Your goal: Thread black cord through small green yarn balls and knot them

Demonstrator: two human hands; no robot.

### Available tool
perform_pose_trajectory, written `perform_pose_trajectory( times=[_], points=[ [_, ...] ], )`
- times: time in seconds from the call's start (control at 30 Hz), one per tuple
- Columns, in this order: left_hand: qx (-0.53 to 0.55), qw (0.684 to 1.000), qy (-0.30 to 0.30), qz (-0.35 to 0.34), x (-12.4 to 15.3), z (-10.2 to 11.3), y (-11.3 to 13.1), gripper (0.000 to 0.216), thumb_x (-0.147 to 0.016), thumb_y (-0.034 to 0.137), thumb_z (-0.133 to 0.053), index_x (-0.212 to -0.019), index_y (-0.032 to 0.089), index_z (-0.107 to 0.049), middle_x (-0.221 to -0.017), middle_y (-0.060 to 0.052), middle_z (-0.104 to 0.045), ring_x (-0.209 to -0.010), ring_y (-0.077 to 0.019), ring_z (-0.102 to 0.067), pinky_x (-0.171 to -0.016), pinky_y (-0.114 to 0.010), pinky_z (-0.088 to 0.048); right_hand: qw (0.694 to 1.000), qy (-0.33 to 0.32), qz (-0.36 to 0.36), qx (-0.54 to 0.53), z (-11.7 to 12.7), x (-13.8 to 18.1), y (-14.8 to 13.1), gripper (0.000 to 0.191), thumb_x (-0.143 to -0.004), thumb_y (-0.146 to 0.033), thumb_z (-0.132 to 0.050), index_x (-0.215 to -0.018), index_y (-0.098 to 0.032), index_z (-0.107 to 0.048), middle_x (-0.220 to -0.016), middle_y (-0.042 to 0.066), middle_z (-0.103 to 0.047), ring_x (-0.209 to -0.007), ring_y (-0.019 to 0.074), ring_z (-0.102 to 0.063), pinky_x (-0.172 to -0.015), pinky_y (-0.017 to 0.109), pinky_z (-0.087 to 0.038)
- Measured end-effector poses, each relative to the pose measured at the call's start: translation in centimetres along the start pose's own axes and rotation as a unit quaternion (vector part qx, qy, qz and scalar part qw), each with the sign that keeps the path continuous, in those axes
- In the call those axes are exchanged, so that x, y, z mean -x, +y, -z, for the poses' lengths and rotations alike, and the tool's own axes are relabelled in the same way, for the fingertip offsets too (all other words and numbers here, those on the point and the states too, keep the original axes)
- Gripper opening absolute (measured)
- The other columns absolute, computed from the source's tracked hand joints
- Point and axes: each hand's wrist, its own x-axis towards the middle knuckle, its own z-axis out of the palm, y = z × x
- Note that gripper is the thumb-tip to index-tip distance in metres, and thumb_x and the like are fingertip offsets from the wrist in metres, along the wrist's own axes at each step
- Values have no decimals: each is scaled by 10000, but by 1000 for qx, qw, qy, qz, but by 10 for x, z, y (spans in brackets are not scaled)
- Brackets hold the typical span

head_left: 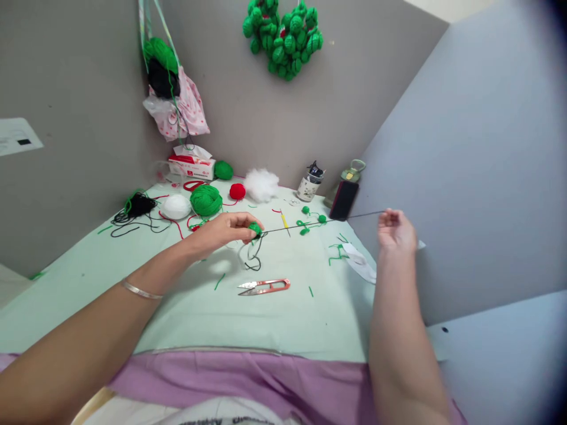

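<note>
My left hand [237, 227] is closed on a small green crocheted piece [254, 228] above the middle of the table. From that piece a black yarn strand [310, 225] runs taut to the right. Its far end is pinched in my right hand [397, 230], raised near the right partition; a needle, if any, is too small to make out there. Loose black yarn ends [253, 260] hang below the green piece. Thread snips [264, 287] with orange handles lie on the table in front of my left hand.
Green yarn [206, 200], white yarn [176, 206], red yarn [237, 191] and white stuffing [262, 185] sit at the back left. A yellow crochet hook [284, 219] and small green pieces [303, 226] lie mid-table. A phone [344, 200] leans at the back right, before a bottle [354, 170].
</note>
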Motion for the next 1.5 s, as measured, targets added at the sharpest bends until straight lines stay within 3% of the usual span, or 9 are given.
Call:
perform_pose_trajectory(
  times=[0.13,0.2,0.27,0.33,0.47,0.7,0.93,1.23,1.5],
  points=[
    [24,1000,8,6,0,-2,-2,304,-781,404,-663,-1014,209,-655,-789,-24,-625,-760,-186,-610,-727,-339,-471,1000,-14,3,24,-14,15,-3,94,-756,-201,-652,-832,-222,-600,-527,-82,-503,-432,53,-464,-400,155,-384],
    [42,999,11,8,-1,-3,-4,300,-773,407,-679,-992,208,-629,-792,-17,-622,-761,-185,-624,-742,-345,-479,986,-142,-18,85,-41,43,-3,156,-765,-237,-657,-915,-198,-672,-573,-56,-539,-470,63,-487,-460,186,-421],
    [58,998,5,8,-2,-5,-6,287,-766,402,-692,-956,202,-614,-822,-20,-633,-770,-183,-635,-768,-353,-482,941,-290,-18,172,-69,80,-3,189,-793,-308,-661,-917,-177,-717,-621,-25,-568,-545,84,-518,-540,222,-446],
    [62,998,0,7,-3,-6,-7,281,-771,399,-689,-952,199,-611,-860,-27,-645,-785,-183,-639,-790,-358,-479,867,-435,-27,243,-91,116,-1,230,-791,-322,-684,-971,-188,-732,-716,-4,-599,-628,106,-540,-604,252,-452],
    [53,999,-5,-2,-3,-8,-7,265,-791,397,-675,-957,199,-617,-871,-26,-644,-794,-175,-624,-798,-352,-474,794,-534,2,290,-108,160,5,197,-813,-298,-677,-978,-209,-736,-773,-6,-551,-668,101,-489,-659,261,-431],
    [39,999,-8,-8,-2,-9,-6,285,-788,419,-670,-958,197,-612,-842,-26,-623,-782,-180,-602,-782,-358,-485,820,-523,-85,217,-110,160,8,219,-842,-348,-619,-921,-177,-730,-798,14,-604,-647,103,-516,-612,254,-457],
    [36,999,12,-17,-3,-12,-5,267,-771,402,-696,-934,205,-618,-868,-20,-624,-786,-172,-596,-781,-344,-467,836,-496,-81,221,-113,164,8,212,-829,-351,-626,-902,-180,-729,-818,21,-639,-636,102,-514,-605,254,-452],
    [4,1000,0,0,-2,-17,-3,245,-789,403,-675,-921,204,-623,-795,-3,-614,-765,-175,-596,-756,-330,-441,831,-446,91,320,-108,163,9,121,-834,-206,-552,-760,-183,-645,-708,-1,-610,-638,118,-515,-595,248,-381],
    [74,994,-64,41,1,-7,1,210,-780,359,-681,-915,203,-638,-847,-8,-624,-746,-155,-603,-785,-345,-464,836,-217,230,449,-79,95,18,106,-750,-173,-523,-674,-178,-597,-659,-9,-551,-590,115,-465,-594,250,-359]
  ],
)
